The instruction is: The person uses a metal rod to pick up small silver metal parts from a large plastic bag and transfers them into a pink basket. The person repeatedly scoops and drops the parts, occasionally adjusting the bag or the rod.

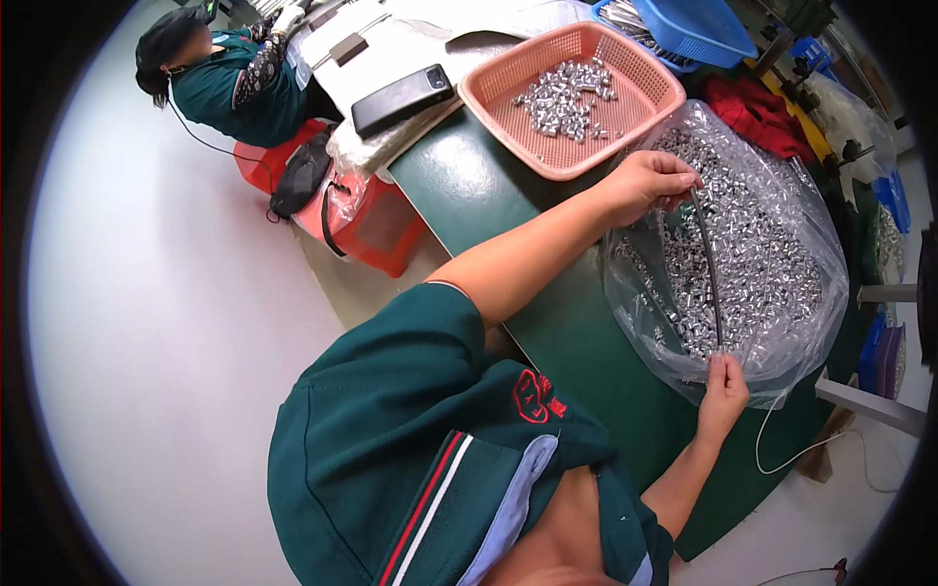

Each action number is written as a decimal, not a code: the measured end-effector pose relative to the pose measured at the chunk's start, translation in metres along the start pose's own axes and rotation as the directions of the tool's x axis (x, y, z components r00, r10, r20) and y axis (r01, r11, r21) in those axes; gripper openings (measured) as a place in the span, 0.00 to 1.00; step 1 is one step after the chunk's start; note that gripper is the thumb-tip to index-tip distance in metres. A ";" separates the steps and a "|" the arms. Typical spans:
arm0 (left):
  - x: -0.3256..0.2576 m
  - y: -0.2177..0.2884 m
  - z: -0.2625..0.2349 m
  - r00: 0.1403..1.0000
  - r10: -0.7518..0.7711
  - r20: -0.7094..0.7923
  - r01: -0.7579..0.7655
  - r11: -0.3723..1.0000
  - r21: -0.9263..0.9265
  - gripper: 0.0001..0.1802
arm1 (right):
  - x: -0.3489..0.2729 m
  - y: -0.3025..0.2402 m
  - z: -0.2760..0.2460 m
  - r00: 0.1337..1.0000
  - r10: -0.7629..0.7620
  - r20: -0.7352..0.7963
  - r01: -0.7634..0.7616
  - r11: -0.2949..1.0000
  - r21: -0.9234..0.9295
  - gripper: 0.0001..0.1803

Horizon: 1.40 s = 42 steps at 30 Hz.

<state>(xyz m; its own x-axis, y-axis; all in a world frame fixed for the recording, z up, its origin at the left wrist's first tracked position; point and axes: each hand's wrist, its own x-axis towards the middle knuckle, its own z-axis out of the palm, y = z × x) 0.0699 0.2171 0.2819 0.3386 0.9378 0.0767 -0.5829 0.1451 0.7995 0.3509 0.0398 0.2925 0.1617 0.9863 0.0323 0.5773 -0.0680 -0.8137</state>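
Note:
My left hand (647, 188) pinches the far end of a thin dark strip (709, 259) between thumb and fingers. At its near end, my right hand (723, 389) grips the same strip with closed fingertips. Stretched between both hands, the strip looks slightly bowed and passes above a large clear plastic bag (826, 303). Inside the bag lies a heap of small shiny metal pieces (762, 234). Whether the strip touches them I cannot tell. Just beyond my left hand stands a pink perforated basket (479, 93) with a smaller pile of similar metal pieces (567, 101).
The bag and basket rest on a green tabletop (557, 322). A black phone-shaped object (403, 100) lies left of the basket. Blue baskets (699, 34) and a red cloth (752, 112) are behind. At the far left another person (244, 83) sits near red-orange crates (376, 220).

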 end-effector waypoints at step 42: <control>0.046 -0.027 0.004 0.941 0.334 0.061 -0.037 -0.077 0.996 0.11 | -0.003 -0.010 0.006 0.986 0.166 0.012 -0.163 0.949 0.270 0.12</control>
<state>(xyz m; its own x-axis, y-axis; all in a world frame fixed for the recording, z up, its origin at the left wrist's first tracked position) 0.1045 0.2554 0.2662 0.1685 0.9114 0.3755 0.7682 -0.3601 0.5293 0.3397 0.0384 0.2975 0.2458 0.9630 -0.1105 0.3053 -0.1851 -0.9341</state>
